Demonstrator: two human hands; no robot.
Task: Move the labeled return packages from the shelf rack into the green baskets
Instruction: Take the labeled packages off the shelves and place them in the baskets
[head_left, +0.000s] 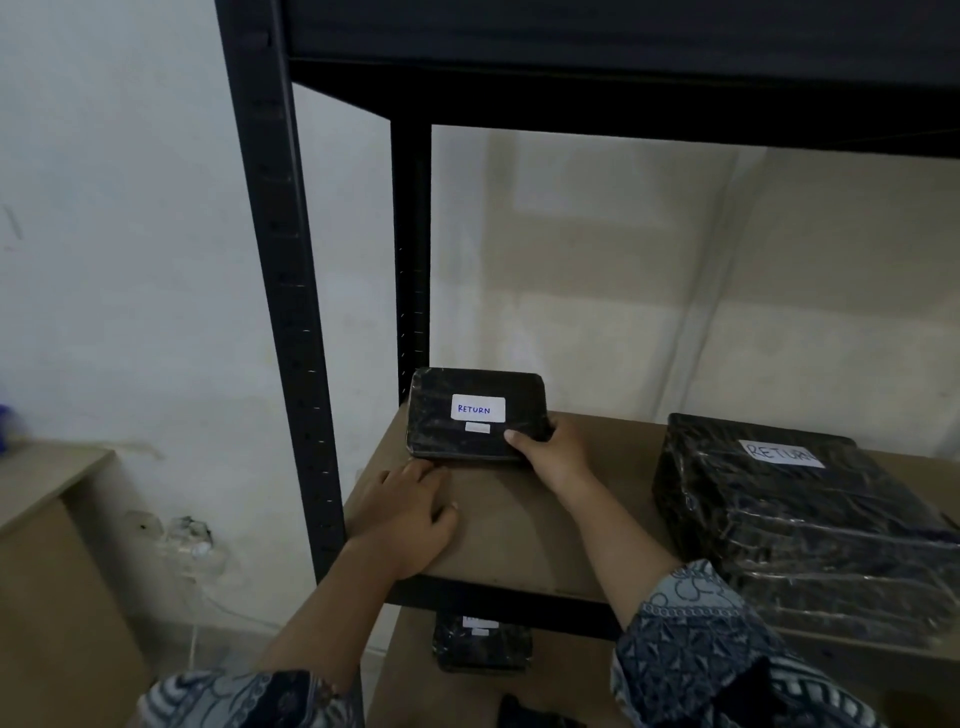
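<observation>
I'm on the pickup step. My right hand (550, 452) grips the small return package (475, 415) at its near right corner, thumb on top and fingers curled round the side. The package lies flat in the back left corner of the shelf board (519, 530), label up. My left hand (410, 519) lies flat on the board at about seven o'clock from the package, fingers relaxed and holding nothing. Its fingertips are right at the near edge, but I can't tell if they touch.

Next, I reckon, is a lift and a draw straight back toward six o'clock. The left hand could slide under the near left corner to share the load.

Watching my edges: the rear post (410, 260) stands just beside the package at ten o'clock, so there's no room that way. The upper shelf (623, 98) caps things at twelve, though there's plenty of height for so flat a parcel. The large return package (795, 519) sits at three o'clock, apart from the small one, so the lane between is open. Toward six the board is bare to its front lip. The front post (285, 312) is at eight o'clock, beside my left wrist.

No green basket is in view, so I can't place the drop.
</observation>
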